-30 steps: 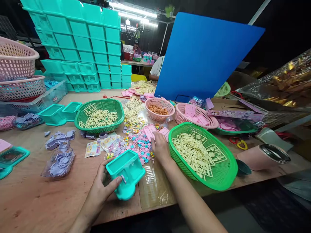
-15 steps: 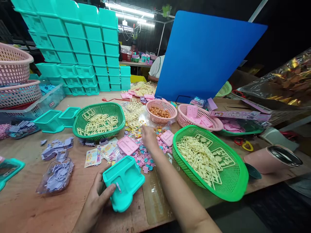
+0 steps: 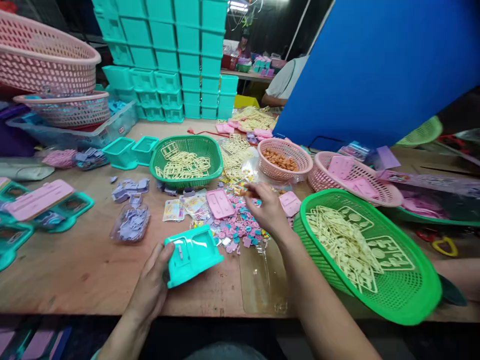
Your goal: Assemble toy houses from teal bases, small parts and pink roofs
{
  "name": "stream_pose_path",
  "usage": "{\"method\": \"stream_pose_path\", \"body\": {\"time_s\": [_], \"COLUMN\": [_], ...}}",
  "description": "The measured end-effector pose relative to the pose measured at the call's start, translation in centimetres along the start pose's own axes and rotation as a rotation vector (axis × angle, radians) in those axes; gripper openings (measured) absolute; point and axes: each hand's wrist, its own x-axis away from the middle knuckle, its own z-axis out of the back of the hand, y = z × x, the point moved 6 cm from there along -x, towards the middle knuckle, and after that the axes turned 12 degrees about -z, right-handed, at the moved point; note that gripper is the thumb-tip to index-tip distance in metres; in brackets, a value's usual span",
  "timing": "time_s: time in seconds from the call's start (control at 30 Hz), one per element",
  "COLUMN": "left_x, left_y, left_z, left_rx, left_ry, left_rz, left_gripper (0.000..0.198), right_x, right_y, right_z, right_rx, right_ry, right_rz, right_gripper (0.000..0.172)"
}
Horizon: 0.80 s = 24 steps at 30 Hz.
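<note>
My left hand [image 3: 152, 285] grips a teal plastic toy housing [image 3: 193, 254] by its left side, tilted on the wooden table's front edge. My right hand [image 3: 265, 207] reaches over a heap of small pink, blue and purple plastic bits [image 3: 236, 231], fingers curled and pinched at the heap's far side; what they hold is too small to name. A pink moulded plate [image 3: 220, 203] lies just left of that hand, another pink plate [image 3: 290, 203] just right of it.
A green basket of cream sprues [image 3: 412, 295] sits at right, another green basket [image 3: 210, 150] behind the heap. Pink baskets [image 3: 296, 155] stand further back. Stacked teal housings [image 3: 168, 55], a blue board [image 3: 375, 70], purple parts [image 3: 131, 222] and a seated person [image 3: 285, 82] are around.
The view has moved closer and to the right. My right hand has drawn slightly right over the heap and curled its fingers. The teal housing has tipped more upright in my left hand.
</note>
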Motion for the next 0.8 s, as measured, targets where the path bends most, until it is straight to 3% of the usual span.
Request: {"method": "stream_pose_path", "body": {"time_s": [0.07, 0.13, 0.23, 0.4, 0.57, 0.7, 0.8], "left_x": [0.5, 1.0, 1.8, 2.7, 3.0, 3.0, 2.9], "left_y": [0.8, 1.2, 1.1, 0.0, -0.4, -0.8, -0.9], "left_z": [0.4, 0.4, 0.0, -0.1, 0.4, 0.2, 0.4], "left_rx": [-0.088, -0.175, -0.248, -0.164, -0.172, -0.237, -0.245], "left_ry": [0.003, -0.022, -0.06, -0.053, -0.046, -0.139, -0.145], "left_rz": [-0.079, -0.13, -0.16, -0.098, -0.082, -0.046, -0.011], "left_gripper": [0.063, 0.069, 0.074, 0.069, 0.07, 0.066, 0.068], "right_x": [4.4, 8.2, 11.2, 10.9, 11.2, 11.0, 11.0], "right_y": [-3.8, -6.5, -7.9, -6.3, -5.2, -4.8, -4.6], "right_z": [-0.7, -1.5, -3.2, -4.7, -4.9, -5.5, -5.6], "right_rx": [-0.221, -0.254, -0.111, -0.118, -0.262, -0.303, -0.339], "right_ry": [-0.252, -0.484, -0.635, -0.47, -0.329, -0.251, -0.182], "right_rz": [0.216, 0.374, 0.454, 0.32, 0.351, 0.368, 0.347], "right_gripper": [0.016, 0.015, 0.017, 0.034, 0.012, 0.027, 0.028]}}
